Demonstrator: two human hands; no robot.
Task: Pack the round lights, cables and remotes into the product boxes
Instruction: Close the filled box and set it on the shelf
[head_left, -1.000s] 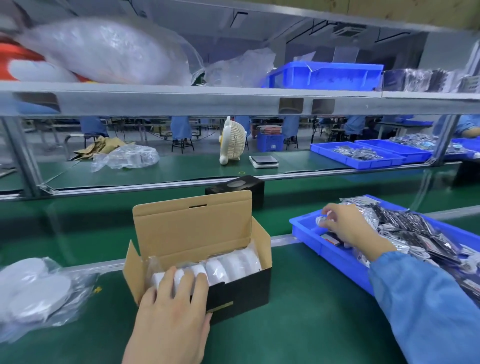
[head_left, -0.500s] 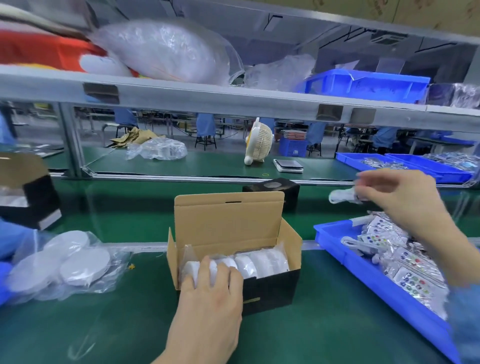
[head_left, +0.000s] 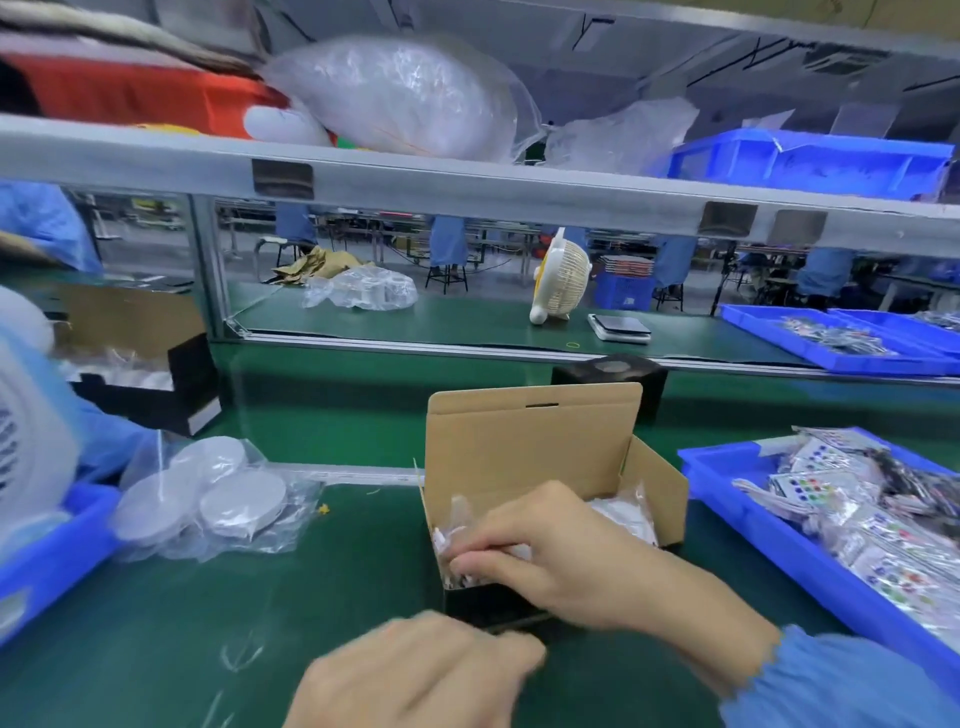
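Observation:
The open product box (head_left: 530, 441), black outside and brown inside, stands on the green mat with its lid flap upright. Bagged white round lights (head_left: 626, 517) lie in a row inside it. My right hand (head_left: 561, 556) reaches over the box's left end, fingers pinched on a small clear bag (head_left: 454, 540) with a white part in it, held at the box opening. Blurred, my left hand (head_left: 415, 670) sits low in front of the box with its fingertips near the black front wall, and holds nothing that I can see.
A blue bin (head_left: 727, 483) of bagged remotes (head_left: 831, 493) stands to the right of the box. A bag of loose round lights (head_left: 218, 499) lies to the left, beside another blue bin (head_left: 52, 551) and another person's sleeve (head_left: 109, 436). A second open box (head_left: 140, 358) and a black box (head_left: 608, 374) sit behind.
My right hand came from the remote bin to the box's left end with the small bag. My left hand slid off the lights down to the box front. The view shifted left.

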